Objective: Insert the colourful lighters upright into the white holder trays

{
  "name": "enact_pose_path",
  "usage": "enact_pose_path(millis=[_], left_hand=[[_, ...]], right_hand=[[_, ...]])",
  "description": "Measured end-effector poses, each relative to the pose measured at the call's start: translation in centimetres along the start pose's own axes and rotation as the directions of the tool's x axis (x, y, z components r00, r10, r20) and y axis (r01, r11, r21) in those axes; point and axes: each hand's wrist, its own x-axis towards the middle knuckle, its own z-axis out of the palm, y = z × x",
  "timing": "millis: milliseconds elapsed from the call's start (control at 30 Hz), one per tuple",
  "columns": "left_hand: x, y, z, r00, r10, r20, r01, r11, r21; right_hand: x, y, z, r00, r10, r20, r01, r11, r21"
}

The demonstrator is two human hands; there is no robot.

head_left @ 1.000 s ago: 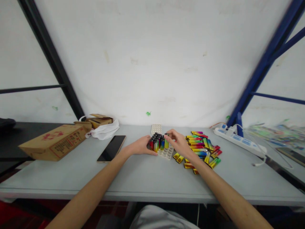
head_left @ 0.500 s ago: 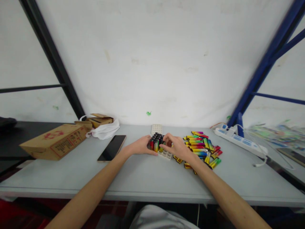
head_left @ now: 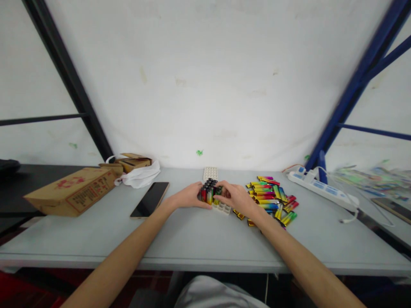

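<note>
A white slotted tray (head_left: pixel 222 208) sits mid-table with several rainbow-coloured lighters (head_left: pixel 208 191) standing upright in it. My left hand (head_left: pixel 185 198) curls against the tray's left side and the standing lighters. My right hand (head_left: pixel 235 197) pinches one lighter (head_left: pixel 218 197) upright among the standing ones, at the tray's right part. A heap of loose rainbow lighters (head_left: pixel 271 197) lies just right of my right hand.
A second white tray (head_left: pixel 210 173) lies behind the first. A dark phone (head_left: pixel 150 199), a white plastic bag (head_left: pixel 140 176) and two cardboard boxes (head_left: pixel 72 190) are at the left. A white power strip (head_left: pixel 323 190) with cable runs at the right.
My right hand has moved left and down with a lighter, from above the tray's right edge into the group of standing lighters. My left hand has stayed at the tray.
</note>
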Motion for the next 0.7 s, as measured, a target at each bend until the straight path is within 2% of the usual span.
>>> enact_pose_path(millis=[167,267,367,500,567,700], left_hand=[[0.1,-0.3,0.1,1.0,0.029,-0.003,-0.029,1.0,0.005],[0.2,-0.5,0.2,0.999,0.032,-0.006,-0.032,0.999,0.001],[0.3,-0.5,0.2,1.0,0.011,0.008,-0.011,1.0,0.011],[0.3,-0.4,0.1,1.0,-0.009,0.019,0.008,0.999,0.041],[0.3,-0.3,0.1,1.0,-0.006,0.019,0.005,0.999,0.046],[0.2,-0.4,0.1,1.0,0.027,0.006,-0.027,0.999,0.034]], right_hand=[[0.3,0.4,-0.6,0.993,0.071,-0.098,-0.073,0.997,-0.014],[0.4,2.4,-2.1,0.981,0.084,-0.173,-0.113,0.98,-0.164],[-0.2,5.4,-3.4,0.987,0.126,-0.099,-0.151,0.935,-0.322],[-1.1,8.1,-3.9,0.976,0.202,0.086,-0.155,0.912,-0.38],[-1.4,8.4,-4.0,0.967,0.216,0.134,-0.152,0.915,-0.375],[-1.3,7.6,-3.9,0.968,0.201,0.149,-0.136,0.922,-0.363]])
